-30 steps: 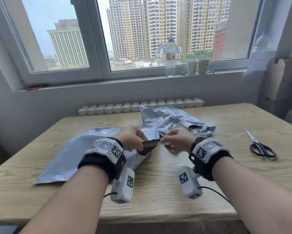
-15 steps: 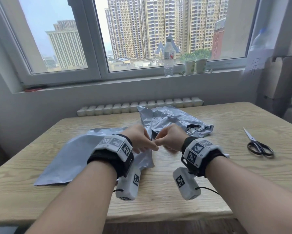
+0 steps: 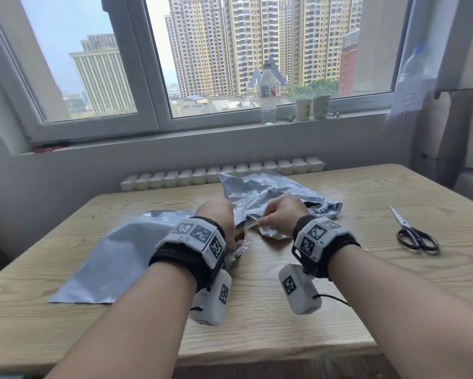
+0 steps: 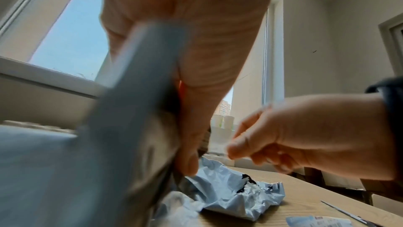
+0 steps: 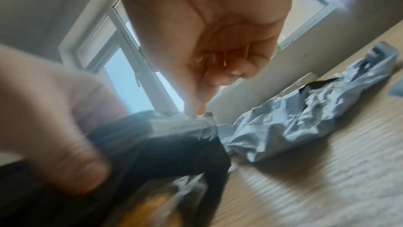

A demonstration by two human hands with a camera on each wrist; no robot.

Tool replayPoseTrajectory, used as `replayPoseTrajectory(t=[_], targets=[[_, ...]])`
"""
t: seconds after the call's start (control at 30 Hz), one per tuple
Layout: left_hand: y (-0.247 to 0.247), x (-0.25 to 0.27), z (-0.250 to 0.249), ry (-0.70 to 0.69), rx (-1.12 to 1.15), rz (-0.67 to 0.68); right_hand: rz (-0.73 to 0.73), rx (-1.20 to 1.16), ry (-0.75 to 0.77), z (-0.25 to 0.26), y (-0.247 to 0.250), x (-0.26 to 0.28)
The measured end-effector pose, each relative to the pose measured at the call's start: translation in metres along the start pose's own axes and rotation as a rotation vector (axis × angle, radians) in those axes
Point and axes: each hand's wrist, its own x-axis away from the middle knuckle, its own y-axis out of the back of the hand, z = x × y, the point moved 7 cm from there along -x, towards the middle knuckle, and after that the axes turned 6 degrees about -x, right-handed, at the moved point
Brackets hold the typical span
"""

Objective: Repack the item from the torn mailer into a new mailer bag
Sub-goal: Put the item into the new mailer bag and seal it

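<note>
Both hands [image 3: 221, 222] [image 3: 280, 217] pinching new mailer [image 3: 115, 258], scissors [image 3: 415, 236] head-view only

the hands, touching at the mailer's mouth half a second ago, are now a little apart at mid-frame: the right hand [image 3: 280, 216] sits to the right, pinching a thin clear strip [image 3: 253, 225] stretched toward the left hand [image 3: 221, 224]. the left hand has dropped lower on the new mailer [image 3: 115, 258], gripping its open end, where a clear-wrapped item [image 3: 236, 251] now peeks out below the wrist.
</note>
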Motion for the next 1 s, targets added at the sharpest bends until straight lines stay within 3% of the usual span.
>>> replayPoseTrajectory(t=[0.17, 0.27, 0.4, 0.53, 0.7, 0.77, 0.83, 0.9, 0.93, 1.0], targets=[[-0.013, 0.006, 0.010, -0.051, 0.004, 0.110, -0.201, -0.090, -0.222, -0.037, 0.040, -0.007], [-0.025, 0.011, 0.005, -0.094, 0.049, 0.195, -0.064, -0.282, -0.315, -0.040, 0.028, -0.004], [-0.026, 0.011, 0.000, -0.126, 0.092, 0.211, 0.015, -0.369, -0.309, -0.034, 0.020, -0.001], [-0.030, 0.012, -0.002, -0.121, 0.159, 0.225, -0.075, -0.113, -0.208, -0.035, 0.035, -0.002], [-0.039, 0.018, -0.008, -0.108, 0.445, 0.308, -0.094, 0.071, -0.141, -0.029, 0.038, 0.005], [-0.041, 0.021, -0.011, -0.122, 0.490, 0.319, -0.073, -0.011, -0.173, -0.030, 0.034, 0.005], [-0.045, 0.024, -0.013, -0.137, 0.494, 0.318, -0.085, -0.293, -0.298, -0.036, 0.033, 0.006], [-0.051, 0.026, -0.013, -0.140, 0.465, 0.340, -0.189, -0.532, -0.407, -0.043, 0.042, 0.010], [-0.054, 0.027, -0.013, -0.138, 0.450, 0.355, -0.264, -0.540, -0.419, -0.048, 0.051, 0.010], [-0.055, 0.027, -0.014, -0.136, 0.425, 0.359, -0.364, -0.289, -0.363, -0.052, 0.069, 0.008]])
